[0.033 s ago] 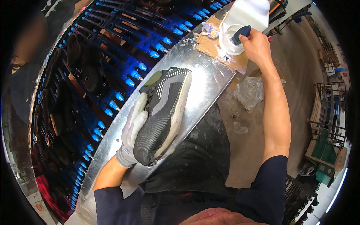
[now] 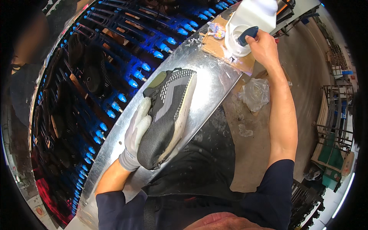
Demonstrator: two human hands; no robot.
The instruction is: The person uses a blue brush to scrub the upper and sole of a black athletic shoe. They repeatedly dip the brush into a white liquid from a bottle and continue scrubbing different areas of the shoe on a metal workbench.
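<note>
My left hand [image 2: 136,132], in a white glove, grips a grey and black sneaker [image 2: 168,111] from its upper side. The shoe is tilted above the shiny metal bench [image 2: 214,76], pale sole edge turned right and toe pointing away. My bare right hand [image 2: 264,48] reaches to the far end of the bench. It is closed on the dark blue handle of a brush [image 2: 245,35], which dips into a round white tub [image 2: 234,45]. The tub stands on a piece of brown cardboard [image 2: 214,46]. The brush's head is hidden inside the tub.
A large white jug [image 2: 255,13] stands behind the tub. A dark rack with several blue-tipped pegs [image 2: 115,76] holding dark shoes curves along the bench's left. A crumpled clear plastic bag [image 2: 255,94] lies on the concrete floor at right, metal shelving [image 2: 337,111] beyond.
</note>
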